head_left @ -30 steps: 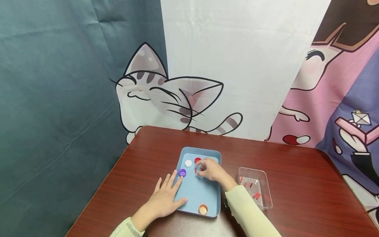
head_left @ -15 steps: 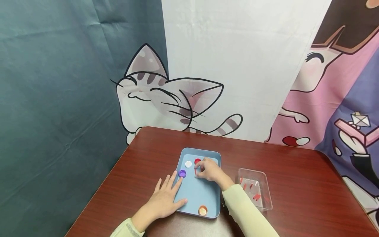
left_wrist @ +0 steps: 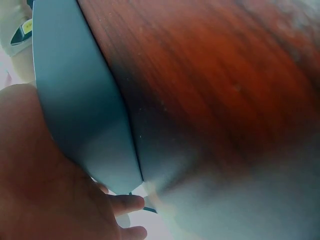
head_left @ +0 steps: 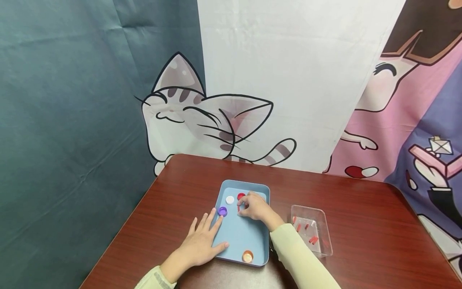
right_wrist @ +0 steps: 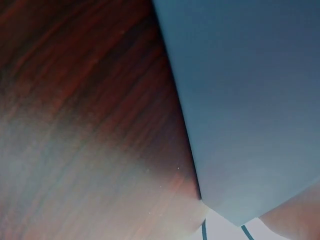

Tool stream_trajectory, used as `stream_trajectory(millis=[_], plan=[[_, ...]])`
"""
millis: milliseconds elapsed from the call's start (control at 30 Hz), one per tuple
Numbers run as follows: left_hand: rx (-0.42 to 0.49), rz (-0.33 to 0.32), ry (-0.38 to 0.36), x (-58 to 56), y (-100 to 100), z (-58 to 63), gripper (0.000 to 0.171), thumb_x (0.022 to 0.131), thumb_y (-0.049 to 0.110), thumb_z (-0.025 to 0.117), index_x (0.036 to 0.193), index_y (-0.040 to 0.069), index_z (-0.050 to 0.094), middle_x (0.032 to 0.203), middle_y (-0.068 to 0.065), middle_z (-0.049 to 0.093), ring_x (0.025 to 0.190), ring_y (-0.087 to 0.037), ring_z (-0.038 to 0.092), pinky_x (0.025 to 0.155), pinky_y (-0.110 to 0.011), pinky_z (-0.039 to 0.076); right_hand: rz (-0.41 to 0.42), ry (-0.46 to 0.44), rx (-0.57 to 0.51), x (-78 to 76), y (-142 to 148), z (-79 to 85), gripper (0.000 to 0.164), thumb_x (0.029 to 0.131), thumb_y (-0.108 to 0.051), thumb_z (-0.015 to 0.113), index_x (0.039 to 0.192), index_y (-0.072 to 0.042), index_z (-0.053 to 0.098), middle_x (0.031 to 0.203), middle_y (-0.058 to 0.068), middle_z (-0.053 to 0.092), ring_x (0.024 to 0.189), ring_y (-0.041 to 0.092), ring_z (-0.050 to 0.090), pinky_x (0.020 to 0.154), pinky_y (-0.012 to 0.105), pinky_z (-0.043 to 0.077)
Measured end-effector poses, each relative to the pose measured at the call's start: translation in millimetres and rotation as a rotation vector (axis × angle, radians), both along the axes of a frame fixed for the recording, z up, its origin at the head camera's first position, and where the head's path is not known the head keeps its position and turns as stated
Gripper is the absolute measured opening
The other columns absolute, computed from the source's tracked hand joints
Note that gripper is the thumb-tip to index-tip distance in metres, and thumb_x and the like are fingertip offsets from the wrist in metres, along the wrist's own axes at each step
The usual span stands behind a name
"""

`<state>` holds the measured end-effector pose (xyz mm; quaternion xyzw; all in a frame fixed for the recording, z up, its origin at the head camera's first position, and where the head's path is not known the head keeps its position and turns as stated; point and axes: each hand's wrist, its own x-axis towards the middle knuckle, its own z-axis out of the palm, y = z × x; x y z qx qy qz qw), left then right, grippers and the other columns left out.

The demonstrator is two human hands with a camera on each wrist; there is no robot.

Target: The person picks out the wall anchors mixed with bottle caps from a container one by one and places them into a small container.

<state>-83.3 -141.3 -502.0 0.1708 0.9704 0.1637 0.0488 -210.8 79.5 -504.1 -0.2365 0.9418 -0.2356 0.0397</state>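
Observation:
In the head view my right hand (head_left: 256, 206) is over the far part of a shallow blue tray (head_left: 240, 235), pinching a small red stick (head_left: 238, 209) between thumb and forefinger. A red bottle cap (head_left: 241, 196) sits just beyond those fingertips. My left hand (head_left: 202, 243) rests on the tray's left edge with fingers spread, its fingertips near a purple cap (head_left: 222, 211). Farther back inside the tray is a white cap (head_left: 229, 200). An orange cap (head_left: 247, 256) lies near the tray's front edge. Both wrist views mostly show the tray's outer wall (left_wrist: 80, 90).
Right of the tray stands a clear plastic box (head_left: 311, 210) holding several small red sticks (head_left: 313, 240). Everything is on a reddish-brown wooden table (head_left: 371, 224). Behind it hangs a cloth backdrop (head_left: 303, 80) printed with cartoon figures.
The right hand has lowered very slightly over the tray, its thumb coming down a little along the red stick. The left hand, the caps and the box have stayed put.

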Motion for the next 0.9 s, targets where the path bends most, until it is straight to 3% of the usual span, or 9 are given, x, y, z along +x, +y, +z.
stream_trajectory(millis=[267,533,733,900], plan=[[0.007,0.002,-0.014,0.9,-0.5,0.4,0.083,0.096,0.064,0.053,0.159,0.013,0.035,0.169,-0.014,0.013,0.151,-0.045,0.021,0.117,-0.070,0.013,-0.012,-0.010,0.003,3.0,-1.6,0.2,0.022,0.080,-0.025,0.087,0.098,-0.016,0.078,0.082,-0.002,0.052,0.080,0.013,0.051,0.072,0.034,0.043],[0.006,-0.001,-0.020,1.1,-0.6,1.0,0.083,0.096,0.065,0.051,0.159,0.013,0.033,0.169,-0.014,0.013,0.152,-0.045,0.020,0.117,-0.070,0.013,0.023,0.049,-0.013,4.2,-1.0,1.1,0.016,0.080,-0.024,0.087,0.089,-0.016,0.077,0.081,-0.004,0.052,0.081,0.013,0.052,0.075,0.037,0.043],[0.012,0.003,-0.024,1.0,-0.3,1.7,0.084,0.096,0.065,0.051,0.160,0.013,0.033,0.169,-0.015,0.012,0.152,-0.044,0.019,0.117,-0.070,0.012,0.051,0.107,-0.072,5.9,9.6,8.2,0.011,0.079,-0.019,0.084,0.082,-0.016,0.074,0.082,-0.003,0.056,0.077,0.012,0.054,0.072,0.033,0.046],[0.010,0.006,-0.018,0.8,0.1,1.6,0.083,0.097,0.065,0.052,0.160,0.014,0.033,0.170,-0.014,0.012,0.152,-0.044,0.019,0.117,-0.070,0.012,0.049,0.086,-0.139,12.1,23.8,16.1,0.012,0.081,-0.016,0.083,0.086,-0.012,0.073,0.079,-0.002,0.057,0.075,0.012,0.053,0.067,0.029,0.047]])
